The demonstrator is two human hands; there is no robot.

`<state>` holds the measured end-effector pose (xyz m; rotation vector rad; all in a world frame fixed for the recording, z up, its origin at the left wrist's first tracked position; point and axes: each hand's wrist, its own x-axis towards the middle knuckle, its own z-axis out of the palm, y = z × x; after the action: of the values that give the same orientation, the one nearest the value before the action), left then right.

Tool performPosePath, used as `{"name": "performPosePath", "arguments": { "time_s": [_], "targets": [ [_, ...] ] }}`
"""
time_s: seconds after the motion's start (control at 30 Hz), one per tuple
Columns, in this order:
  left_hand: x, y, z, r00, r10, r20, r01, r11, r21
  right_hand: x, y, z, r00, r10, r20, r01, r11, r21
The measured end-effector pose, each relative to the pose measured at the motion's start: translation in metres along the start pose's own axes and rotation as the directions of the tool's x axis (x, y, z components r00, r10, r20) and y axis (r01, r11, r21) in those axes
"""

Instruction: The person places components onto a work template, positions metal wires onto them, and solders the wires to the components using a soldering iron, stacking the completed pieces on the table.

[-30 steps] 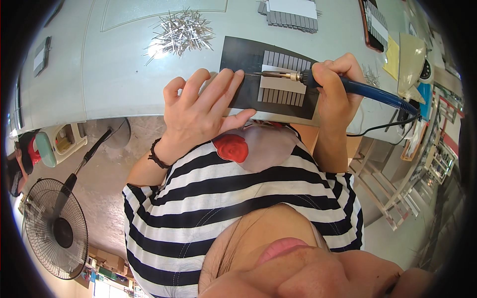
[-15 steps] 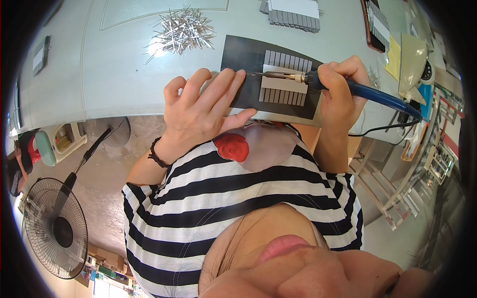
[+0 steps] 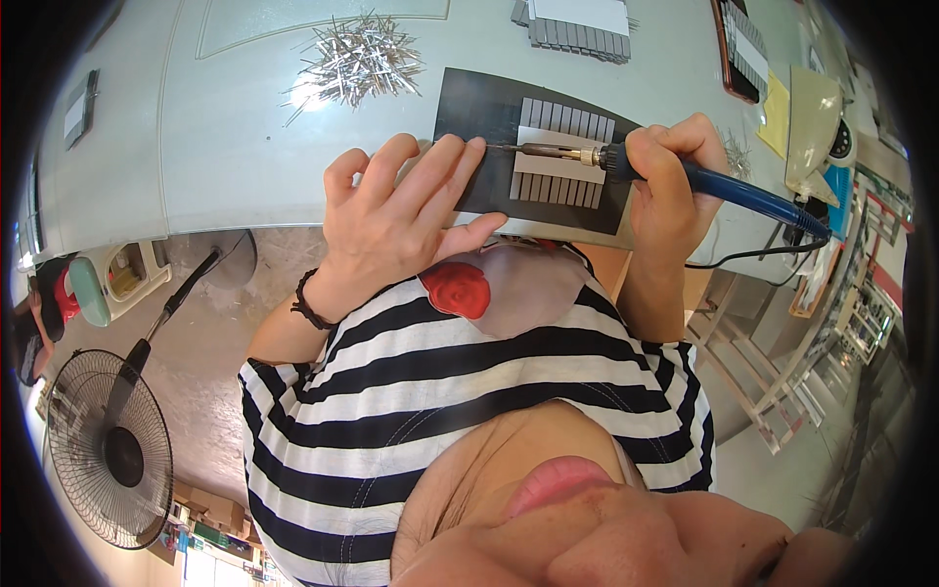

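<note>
My right hand (image 3: 675, 186) is closed round the blue handle of a soldering iron (image 3: 753, 194), whose metal shaft points left. Its tip comes close to the fingertips of my left hand (image 3: 396, 215), over a dark mat (image 3: 474, 103). The left fingers are stretched out, with the thumb apart and the fingertips down on the mat. A thin piece seems to lie at those fingertips, too small to make out. Under the iron, a row of narrow grey strips (image 3: 558, 191) with a pale band across lies on the mat.
Beyond my left hand lies a loose pile of thin silvery wires (image 3: 362, 64). More grey strips (image 3: 577, 39) are stacked at the far edge. A phone (image 3: 736, 59), yellow paper (image 3: 773, 115) and the black cable (image 3: 763, 251) are on the right. A fan (image 3: 117, 455) stands at lower left.
</note>
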<state>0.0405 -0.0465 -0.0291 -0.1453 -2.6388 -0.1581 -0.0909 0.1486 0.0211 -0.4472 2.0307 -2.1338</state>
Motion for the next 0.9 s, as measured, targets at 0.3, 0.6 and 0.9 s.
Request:
{"name": "performPosePath", "arguments": {
  "time_s": [0.3,0.6,0.9],
  "targets": [
    [0.0006,0.0009,0.0000,1.000,-0.004,0.001,0.004,1.000,-0.002,0.0014,-0.0002,0.0051,1.000,-0.018,0.000,0.018,0.999,-0.041],
    [0.0000,0.0006,0.0014,1.000,-0.001,-0.019,0.001,1.000,0.002,-0.0012,0.0007,0.0049,1.000,-0.023,-0.003,0.023,0.998,-0.061],
    [-0.0013,0.0004,0.0020,0.998,-0.012,-0.061,0.010,1.000,-0.022,-0.0053,0.0023,0.0031,0.989,-0.144,0.032,0.147,0.980,-0.135]
  ]
}}
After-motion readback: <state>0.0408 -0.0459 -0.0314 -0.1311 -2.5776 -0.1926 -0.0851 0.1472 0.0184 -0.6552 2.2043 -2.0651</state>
